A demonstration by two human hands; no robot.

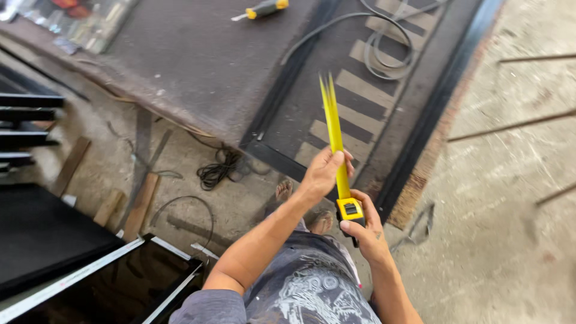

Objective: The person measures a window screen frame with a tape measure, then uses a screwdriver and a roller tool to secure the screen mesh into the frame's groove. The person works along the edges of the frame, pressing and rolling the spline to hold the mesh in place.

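Nearest the lens I see a grey printed shirt (306, 288) and two bare forearms. Two hands, one tape measure (350, 210). My right hand (367, 231) wraps the yellow-and-black case, thumb on top by the dark slide button, fingers curled tight round the body. My left hand (324, 171) sits just above and left of it, fingers closed on the yellow blade (332, 123); thumb and forefinger pinch it, no gap showing. The blade runs up and away from the left fingers, motion-blurred at the far end, so I can't tell where its tip sits.

Two bare feet (303, 207) show just below the left fingers. One black rectangular metal frame (432, 114) lies on the floor beyond both hands, over a striped panel. One coil of grey cable (384, 57) rests inside it, well past the blade. One black cord bundle (219, 168) left of the left hand. One yellow-handled tool (264, 9) far up-left on the dark steel sheet. One dark glossy panel with pale edging (120, 282) lies down-left of the left forearm. Three thin rods (516, 126) lie on concrete right of the right hand. No readable labels.
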